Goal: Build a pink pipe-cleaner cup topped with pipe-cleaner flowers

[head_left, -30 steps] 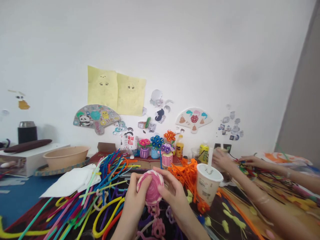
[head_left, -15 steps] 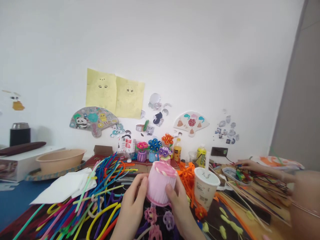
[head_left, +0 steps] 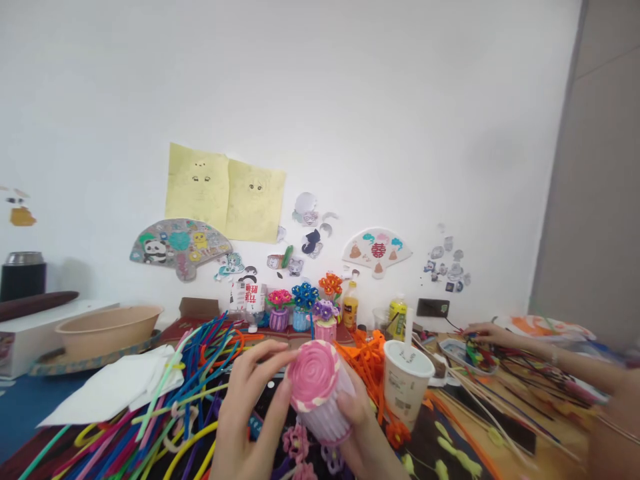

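A small pink flowerpot (head_left: 320,393) of chenille stems is held up in front of me, tilted so that its spiral-wound round end faces me. A twisted pink and cream edging rings that end. My right hand (head_left: 365,420) wraps its side, thumb across the ribbed wall. At the left edge, my left hand (head_left: 255,393) has thumb and fingertips against the ringed end, the other fingers loosely bent. Beneath the pot lie pink chenille flowers (head_left: 296,441) and a purple flower (head_left: 333,457), partly hidden by it and my right hand.
Many coloured chenille stems (head_left: 170,400) pile up at left beside white paper (head_left: 105,387). At right stand orange stems (head_left: 367,367) and a lidded cup (head_left: 407,383) with a straw. Small potted flowers (head_left: 303,310) line the back. Another person's hand (head_left: 493,335) reaches over a tray.
The pot has tipped, bringing its spiral end round toward me. My left hand has shifted from the pot's side to its ringed edge, while my right hand keeps its hold.
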Tool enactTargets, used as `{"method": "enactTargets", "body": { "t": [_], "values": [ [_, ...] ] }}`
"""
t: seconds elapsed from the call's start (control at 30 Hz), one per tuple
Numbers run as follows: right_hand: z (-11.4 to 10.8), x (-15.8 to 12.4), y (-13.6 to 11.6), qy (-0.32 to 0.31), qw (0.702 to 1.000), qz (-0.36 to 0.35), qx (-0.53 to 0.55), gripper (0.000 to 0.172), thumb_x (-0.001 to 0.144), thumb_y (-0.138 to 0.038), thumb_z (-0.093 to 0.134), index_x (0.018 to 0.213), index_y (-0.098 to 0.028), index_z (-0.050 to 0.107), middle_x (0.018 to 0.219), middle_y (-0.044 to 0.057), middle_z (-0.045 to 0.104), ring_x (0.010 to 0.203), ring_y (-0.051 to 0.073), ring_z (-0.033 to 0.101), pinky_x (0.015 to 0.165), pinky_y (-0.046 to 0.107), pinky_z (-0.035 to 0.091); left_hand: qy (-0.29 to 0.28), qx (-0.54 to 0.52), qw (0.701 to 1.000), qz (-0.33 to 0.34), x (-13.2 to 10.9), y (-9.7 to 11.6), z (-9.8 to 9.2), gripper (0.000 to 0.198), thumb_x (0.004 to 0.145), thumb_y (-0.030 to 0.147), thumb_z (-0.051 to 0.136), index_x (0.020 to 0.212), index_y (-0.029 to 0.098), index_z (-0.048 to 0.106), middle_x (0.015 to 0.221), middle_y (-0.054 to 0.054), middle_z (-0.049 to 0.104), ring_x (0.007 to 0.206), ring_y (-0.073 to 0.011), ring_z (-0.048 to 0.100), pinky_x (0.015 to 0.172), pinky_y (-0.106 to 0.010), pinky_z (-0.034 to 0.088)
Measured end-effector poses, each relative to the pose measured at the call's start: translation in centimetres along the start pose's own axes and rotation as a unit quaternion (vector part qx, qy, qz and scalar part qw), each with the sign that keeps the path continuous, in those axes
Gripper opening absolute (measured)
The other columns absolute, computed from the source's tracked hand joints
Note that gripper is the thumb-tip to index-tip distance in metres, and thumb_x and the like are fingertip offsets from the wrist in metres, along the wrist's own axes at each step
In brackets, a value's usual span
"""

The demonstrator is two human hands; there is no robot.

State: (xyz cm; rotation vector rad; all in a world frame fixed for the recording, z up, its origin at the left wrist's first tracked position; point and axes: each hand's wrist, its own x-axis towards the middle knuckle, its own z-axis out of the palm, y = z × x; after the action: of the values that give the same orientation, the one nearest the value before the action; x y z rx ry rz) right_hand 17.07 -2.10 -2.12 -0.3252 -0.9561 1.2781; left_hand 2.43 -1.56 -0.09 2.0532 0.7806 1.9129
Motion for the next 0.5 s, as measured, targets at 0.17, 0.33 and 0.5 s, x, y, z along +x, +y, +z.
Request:
{"method": "enactTargets", "body": {
  "t": [0.17, 0.33, 0.5],
  "values": [
    [-0.20, -0.37, 0.01, -0.044, 0.998, 0.041, 0.008, 0.059, 0.063, -0.043, 0.079, 0.114, -0.020, 0.063, 0.103, 0.010, 0.070, 0.102, 0.030, 0.061, 0.089, 0.044, 0.047, -0.027, 0.116, 0.983, 0.140, -0.20, 0.49, 0.25, 0.029, 0.092, 0.029, 0.046, 0.117, 0.034, 0.060, 0.122, -0.002, 0.051, 0.112, -0.0222, 0.046, 0.096, -0.036, 0.033],
    [0.02, -0.83, 0.00, 0.008, 0.998, 0.043, -0.034, 0.065, 0.065, -0.051, 0.073, 0.118, -0.017, 0.060, 0.099, 0.012, 0.071, 0.097, 0.031, 0.064, 0.086, 0.046, 0.050, -0.014, 0.145, 0.975, 0.169, -0.17, 0.40, 0.19, 0.026, 0.091, 0.030, 0.048, 0.112, 0.032, 0.063, 0.119, -0.005, 0.055, 0.109, -0.0245, 0.047, 0.092, -0.039, 0.036],
    [0.53, -0.78, 0.28, 0.031, 0.995, 0.001, -0.093, 0.070, 0.059, -0.065, 0.068, 0.112, -0.019, 0.065, 0.091, 0.013, 0.072, 0.091, 0.036, 0.066, 0.077, 0.049, 0.054, 0.009, 0.159, 0.969, 0.191, -0.30, 0.23, 0.47, 0.025, 0.090, 0.036, 0.048, 0.108, 0.032, 0.066, 0.111, -0.005, 0.063, 0.104, -0.0252, 0.050, 0.090, -0.040, 0.039]
  ]
}}
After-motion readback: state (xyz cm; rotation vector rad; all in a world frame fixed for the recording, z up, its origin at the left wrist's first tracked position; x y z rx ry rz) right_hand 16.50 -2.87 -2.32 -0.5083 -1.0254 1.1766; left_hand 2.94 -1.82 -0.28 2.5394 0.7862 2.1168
